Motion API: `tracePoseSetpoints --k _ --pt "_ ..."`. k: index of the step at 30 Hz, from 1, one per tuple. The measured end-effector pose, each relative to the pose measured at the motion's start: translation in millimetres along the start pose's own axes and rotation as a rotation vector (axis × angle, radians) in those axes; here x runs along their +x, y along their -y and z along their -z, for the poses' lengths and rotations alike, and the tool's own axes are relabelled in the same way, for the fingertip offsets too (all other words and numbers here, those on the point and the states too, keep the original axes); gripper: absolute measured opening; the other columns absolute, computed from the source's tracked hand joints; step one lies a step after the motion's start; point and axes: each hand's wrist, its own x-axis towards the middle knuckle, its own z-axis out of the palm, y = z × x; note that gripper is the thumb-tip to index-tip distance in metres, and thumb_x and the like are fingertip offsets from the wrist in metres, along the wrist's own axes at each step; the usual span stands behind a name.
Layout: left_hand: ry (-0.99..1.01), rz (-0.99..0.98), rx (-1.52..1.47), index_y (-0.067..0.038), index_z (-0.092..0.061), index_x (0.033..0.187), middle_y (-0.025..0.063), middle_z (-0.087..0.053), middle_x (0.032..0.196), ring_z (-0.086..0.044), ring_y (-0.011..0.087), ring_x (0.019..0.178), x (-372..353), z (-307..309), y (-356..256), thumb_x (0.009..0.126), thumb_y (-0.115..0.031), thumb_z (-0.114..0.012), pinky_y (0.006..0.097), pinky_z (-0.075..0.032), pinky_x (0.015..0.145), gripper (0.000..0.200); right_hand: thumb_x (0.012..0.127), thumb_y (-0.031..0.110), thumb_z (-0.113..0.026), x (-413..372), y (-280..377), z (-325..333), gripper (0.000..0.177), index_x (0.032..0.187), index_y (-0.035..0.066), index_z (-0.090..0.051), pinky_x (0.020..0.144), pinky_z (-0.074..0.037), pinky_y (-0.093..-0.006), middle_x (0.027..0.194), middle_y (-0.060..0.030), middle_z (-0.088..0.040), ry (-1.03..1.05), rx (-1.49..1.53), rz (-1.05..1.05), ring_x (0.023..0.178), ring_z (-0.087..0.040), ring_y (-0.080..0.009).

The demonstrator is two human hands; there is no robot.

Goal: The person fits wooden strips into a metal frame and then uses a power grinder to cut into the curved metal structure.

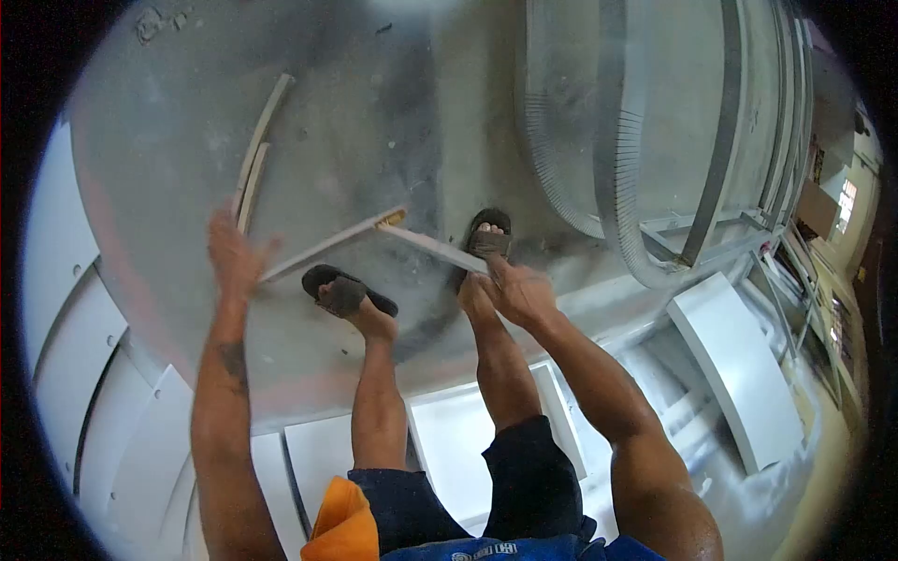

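My right hand (519,292) is closed around the near end of a thin pale strip (430,247), just in front of my right foot. The strip's far end overlaps the yellowish tip of another long pale strip (327,245), which slants down to the left towards my left hand. My left hand (237,254), smeared a little by motion, has its thumb spread away from its fingers and nothing visible in it. Right beyond its fingertips, two narrow pale strips (260,140) lie side by side on the grey floor.
My sandalled feet (348,292) stand on the floor (393,112). White panels (70,327) lean along the left, with more white boards (458,444) behind my legs. Curved metal frames (613,159) stand at the right, near a white panel (734,369). An orange cloth (341,524) hangs at my waist.
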Motion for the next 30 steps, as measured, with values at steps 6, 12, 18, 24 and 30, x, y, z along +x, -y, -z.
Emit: tracePoseSetpoints --k 6,12,18,24,30 --pt "0.619 -0.3 -0.253 -0.005 -0.044 0.144 0.0204 -0.047 0.146 -0.046 0.037 0.133 -45.1 -34.2 -92.9 0.08 -0.038 -0.077 0.0534 -0.031 0.113 0.079 0.099 0.044 -0.053 -60.5 -40.3 14.9 0.037 0.109 0.008 -0.055 0.072 -0.048 -0.0519 0.088 -0.0191 -0.068 -0.007 0.12 -0.033 0.082 -0.066 -0.041" --pt "0.435 -0.268 0.078 -0.007 -0.054 0.132 0.0163 -0.058 0.129 -0.056 0.0349 0.12 -77.0 -33.8 -150.2 0.086 -0.028 -0.072 0.0521 -0.043 0.1 0.054 0.099 0.038 -0.057 -128.0 -104.1 7.2 0.037 0.111 0.003 -0.057 0.078 -0.047 -0.0501 0.091 -0.0232 -0.066 -0.036 0.422 -0.255 0.09 -0.064 -0.0422" --pt "0.253 -0.19 0.376 -0.009 -0.057 0.124 0.0121 -0.059 0.122 -0.06 0.0324 0.113 -35.1 -115.8 -144.1 0.085 -0.026 -0.071 0.0467 -0.052 0.088 0.045 0.095 0.035 -0.061 -175.0 -148.2 -66.3 0.048 0.126 0.0 -0.055 0.09 -0.048 -0.0494 0.113 -0.0263 -0.065 -0.073 0.485 -0.247 0.106 -0.06 -0.0459" --pt "0.203 -0.466 0.321 -0.007 -0.057 0.108 0.0128 -0.064 0.104 -0.067 0.0322 0.091 -28.1 -113.0 -162.2 0.088 -0.027 -0.067 0.0453 -0.054 0.073 0.03 0.098 0.023 -0.061 -193.6 -189.9 -95.3 0.036 0.125 0.002 -0.051 0.068 -0.049 -0.0344 0.092 -0.0122 -0.06 -0.083 0.817 -0.163 0.073 -0.059 -0.0197" --pt "-0.026 -0.481 -0.289 -0.002 -0.056 0.09 0.0105 -0.06 0.07 -0.061 0.0239 0.062 -91.6 111.3 -366.5 0.092 -0.034 -0.069 0.0383 -0.049 0.057 0.035 0.102 0.017 -0.055 -187.3 -153.6 7.8 0.035 0.131 0.003 -0.044 0.069 -0.047 -0.0257 0.102 -0.0074 -0.054 -0.38 1.045 -0.028 0.082 -0.052 -0.0105"
